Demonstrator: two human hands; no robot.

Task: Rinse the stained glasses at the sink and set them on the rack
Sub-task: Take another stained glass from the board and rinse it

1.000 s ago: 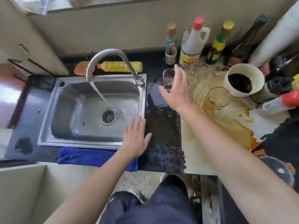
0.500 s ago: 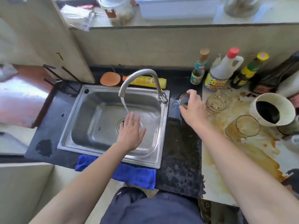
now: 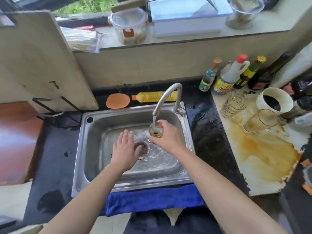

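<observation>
Right hand over the middle of the sink, fingers and thumb wrapped round a small glass. Glass is upright, mouth directly under the faucet spout. Water stream runs into it. Brown residue shows at the glass bottom.

Left hand is released, fingers straight and together, palm down, holding nothing. It sits over the basin just left of the drain; cannot tell whether it touches the metal. Water sheets across the basin floor around the drain.

Tabletop, right of the sink: wet dark strip, then a pale section with a wide yellow-brown spill. At the spill's far edge stand a patterned glass and a larger glass, both stained. Just behind the larger one is a white cup with dark liquid.

Back edge: a row of sauce bottles toward the right corner, and a yellow bottle lying on its side behind the sink.

Front edge: blue cloth draped below the sink rim.

Left of the sink: a black wire frame.
</observation>
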